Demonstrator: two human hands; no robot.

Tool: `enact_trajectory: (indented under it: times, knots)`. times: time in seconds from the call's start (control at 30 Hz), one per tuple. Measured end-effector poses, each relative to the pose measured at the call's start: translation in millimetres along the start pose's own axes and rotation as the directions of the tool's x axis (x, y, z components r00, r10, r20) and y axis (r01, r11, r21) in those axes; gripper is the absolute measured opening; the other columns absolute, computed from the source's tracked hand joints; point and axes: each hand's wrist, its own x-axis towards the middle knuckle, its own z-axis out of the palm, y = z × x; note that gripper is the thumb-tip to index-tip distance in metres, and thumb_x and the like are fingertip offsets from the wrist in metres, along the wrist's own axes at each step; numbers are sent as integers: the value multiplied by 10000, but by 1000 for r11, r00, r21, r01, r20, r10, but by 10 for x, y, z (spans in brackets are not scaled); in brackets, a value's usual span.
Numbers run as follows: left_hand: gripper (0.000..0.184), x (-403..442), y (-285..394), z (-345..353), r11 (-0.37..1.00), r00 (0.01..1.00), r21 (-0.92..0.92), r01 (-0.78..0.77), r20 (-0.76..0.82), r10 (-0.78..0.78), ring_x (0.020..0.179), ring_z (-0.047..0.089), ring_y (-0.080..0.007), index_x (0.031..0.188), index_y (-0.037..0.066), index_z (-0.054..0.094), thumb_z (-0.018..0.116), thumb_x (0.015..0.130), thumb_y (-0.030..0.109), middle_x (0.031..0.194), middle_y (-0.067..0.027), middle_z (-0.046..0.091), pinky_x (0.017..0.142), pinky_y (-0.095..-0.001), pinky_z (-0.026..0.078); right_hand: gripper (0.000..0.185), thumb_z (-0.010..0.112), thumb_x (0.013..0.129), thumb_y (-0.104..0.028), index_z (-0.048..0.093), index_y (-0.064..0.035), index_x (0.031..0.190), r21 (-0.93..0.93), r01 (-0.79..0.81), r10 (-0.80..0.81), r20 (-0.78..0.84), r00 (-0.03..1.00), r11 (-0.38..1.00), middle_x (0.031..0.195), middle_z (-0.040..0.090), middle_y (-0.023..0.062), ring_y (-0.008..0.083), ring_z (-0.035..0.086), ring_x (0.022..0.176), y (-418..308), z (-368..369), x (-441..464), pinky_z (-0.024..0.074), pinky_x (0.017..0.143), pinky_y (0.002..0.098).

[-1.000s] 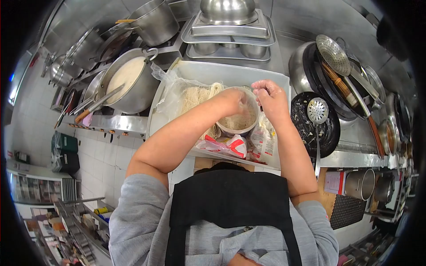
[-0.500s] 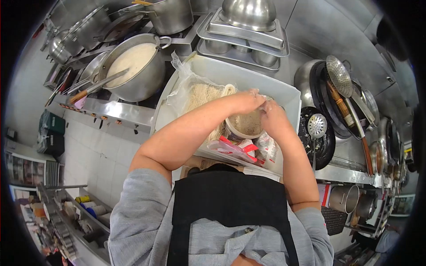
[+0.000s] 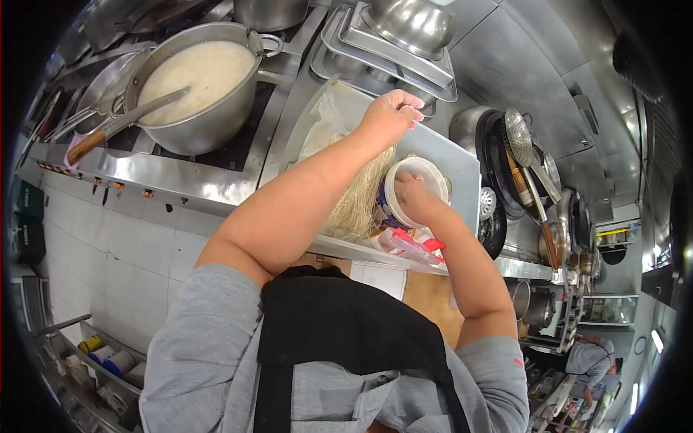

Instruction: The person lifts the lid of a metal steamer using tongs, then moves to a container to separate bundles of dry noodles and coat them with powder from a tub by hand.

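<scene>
My left hand is raised over the far side of a grey bin, its fingers bent and pressed together; whatever they hold is too small to name. My right hand reaches into a round white tub inside the bin, and its fingertips are partly hidden, so its grip cannot be made out. Thin dry noodles lie left of the tub, with clear plastic behind them. A red and white packet rests in front of the tub.
At the left, a large pot of whitish liquid stands on the stove with a wooden-handled ladle. Stacked trays stand behind the bin. Woks and strainers are at the right. Another person is at lower right.
The view has swung to the right. My hands, together over the tub half a second ago, have parted: the left moved up and away, the right went down into the tub.
</scene>
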Motion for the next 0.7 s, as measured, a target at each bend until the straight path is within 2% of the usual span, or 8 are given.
enact_trajectory:
  times: [0.1,0.23,0.3,0.33,0.4,0.47,0.6,0.7]
  knots:
    - [224,39,-91,-5,994,985,-18,-110,-137,107,699,598,-122,1003,21,602,465,830,60,842,-88,664,622,-265,474,298,559,726,-38,616,-32,1018,42,-45,44,15,999,998,1137,552,168,380,514,1022,-49,-20,18,401,869,506]
    - [218,106,-194,-96,977,965,104,-185,-169,201,717,618,-168,1009,44,602,466,841,73,842,-100,668,647,-306,480,284,545,762,-53,603,-57,1040,-7,-94,93,-79,993,996,1067,568,196,406,549,969,-99,-84,9,455,830,468]
    - [215,119,-201,-131,934,949,298,-194,-184,256,743,586,-137,1046,52,589,457,878,76,856,-71,641,706,-272,470,273,537,777,-62,594,-54,1044,4,-118,117,-104,988,993,1050,575,198,390,564,949,-101,-136,26,462,818,462]
    - [215,119,-207,-143,931,947,307,-198,-184,262,743,586,-137,1046,52,589,457,878,76,856,-71,641,706,-272,470,251,533,802,-97,586,-57,1044,-40,-168,163,-99,982,985,1027,586,191,376,581,918,-114,-171,31,470,797,459]
    - [190,101,-228,-152,760,853,537,-366,-134,505,732,588,-183,1048,68,580,464,900,94,830,-96,627,714,-307,471,234,528,826,-132,578,-60,1043,-81,-217,209,-97,973,973,1003,598,185,362,598,886,-92,-176,20,479,776,456]
    - [184,90,-246,-159,719,842,567,-402,-80,533,732,586,-212,1052,67,572,465,906,101,822,-107,619,719,-322,468,236,517,865,-237,572,-67,1019,-126,-236,219,-134,966,964,961,626,161,348,617,848,-34,-145,-16,491,741,462]
    - [182,60,-180,-166,615,809,643,-457,13,587,716,577,-262,1065,68,552,464,911,112,807,-132,601,703,-351,461,272,495,888,-321,575,-83,990,-112,-254,235,-159,959,961,945,642,148,340,622,844,-49,-174,-41,495,721,468]
    - [187,2,-114,-154,609,814,678,-411,-27,580,693,573,-262,1076,76,545,469,910,117,784,-135,587,680,-366,456,333,465,901,-390,600,-89,943,-68,-289,276,-152,949,955,907,648,148,343,624,833,-136,-268,-28,496,708,468]
